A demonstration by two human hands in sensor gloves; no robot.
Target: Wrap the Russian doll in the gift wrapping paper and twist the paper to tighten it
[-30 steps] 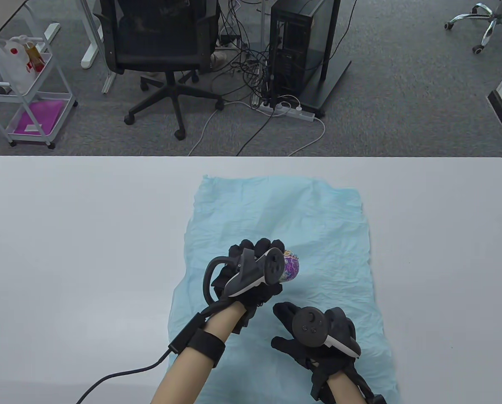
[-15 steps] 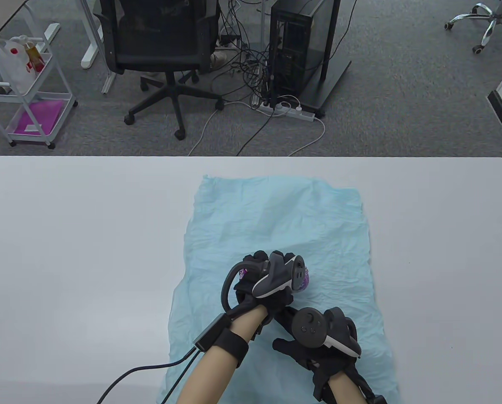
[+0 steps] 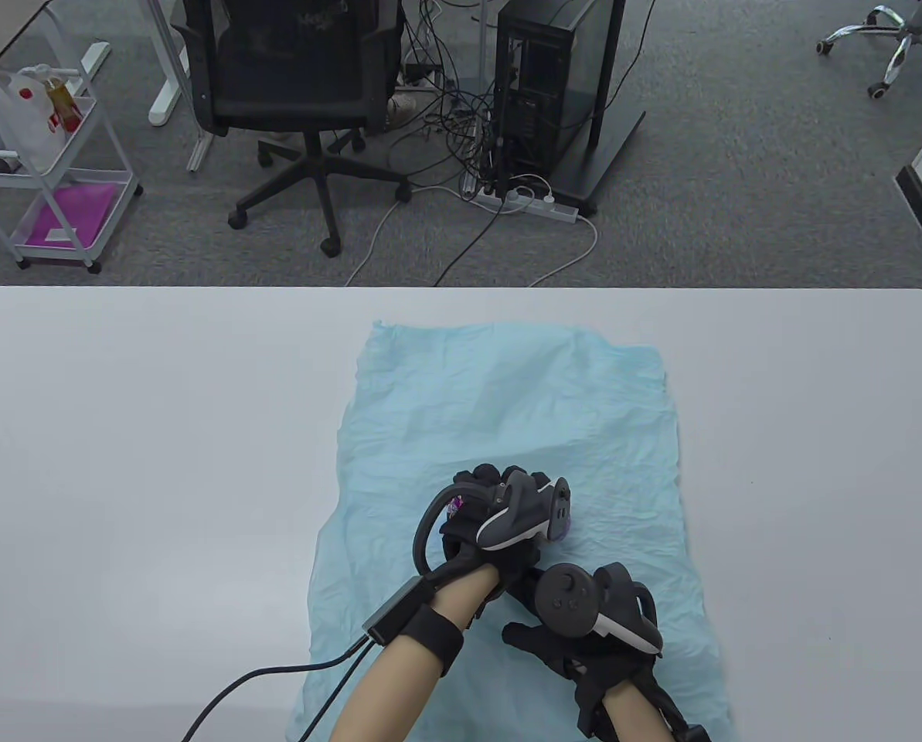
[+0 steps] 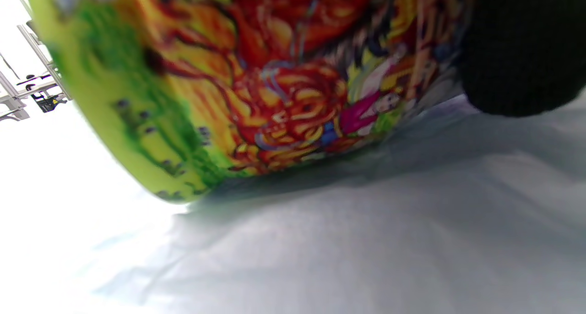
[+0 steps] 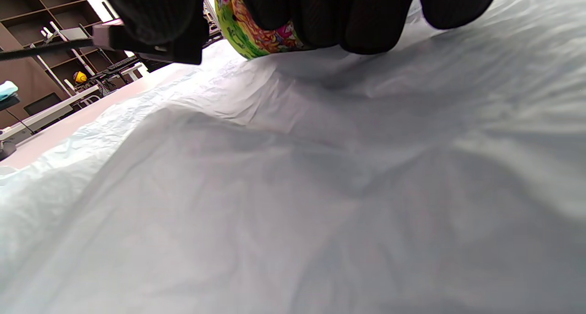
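The left hand (image 3: 499,518) is curling its fingers (image 4: 522,53) round the doll (image 4: 256,80), laying it on its side on the near half of the paper (image 3: 507,402), likely so the sheet can roll over it. The right hand (image 3: 584,618) is lying just beside it on the paper, probably pinning it; how its fingers lie, I cannot tell. The doll is looking glossy, painted red, yellow and green.

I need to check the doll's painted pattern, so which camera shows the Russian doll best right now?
The left wrist view: the Russian doll fills the frame, its yellow, red and green painting clear, lying on the wrapping paper. The table view shows only purple slivers beneath the left hand. The right wrist view shows a small part behind fingers.
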